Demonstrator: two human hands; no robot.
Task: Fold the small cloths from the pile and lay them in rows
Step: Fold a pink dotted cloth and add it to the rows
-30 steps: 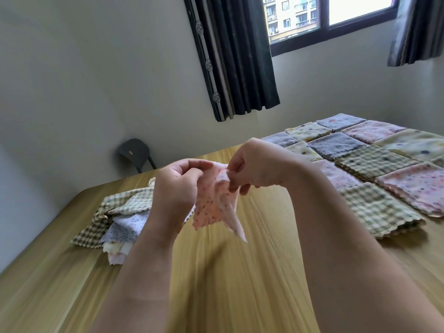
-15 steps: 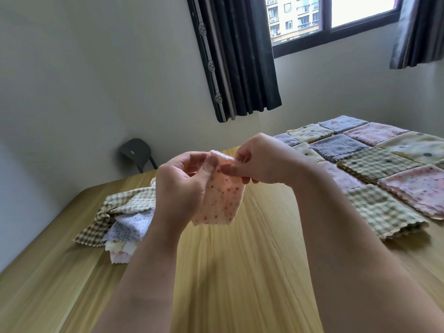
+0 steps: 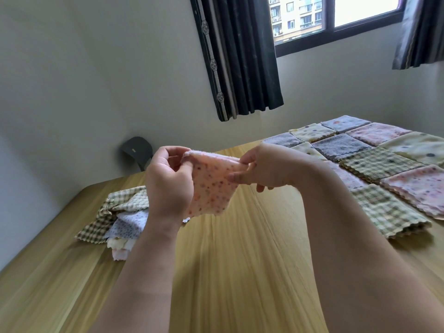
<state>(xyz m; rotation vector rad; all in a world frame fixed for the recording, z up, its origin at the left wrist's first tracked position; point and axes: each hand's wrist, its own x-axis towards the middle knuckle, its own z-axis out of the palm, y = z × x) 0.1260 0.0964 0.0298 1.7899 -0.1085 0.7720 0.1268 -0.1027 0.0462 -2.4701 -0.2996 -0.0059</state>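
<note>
A person's left hand point(image 3: 168, 181) & right hand point(image 3: 266, 168) pinch the top corners of a pink dotted cloth point(image 3: 211, 186), fingers curled on it, held up above the wooden table point(image 3: 240, 260). Unfolded pile point(image 3: 120, 212) lies left of the cloth; folded rows point(image 3: 384, 169) to its right.

You face a wooden desk point(image 3: 240, 260); a dark chair point(image 3: 137, 150) stands behind it, and dark curtains point(image 3: 242, 56) flank a window point(image 3: 336, 15).
</note>
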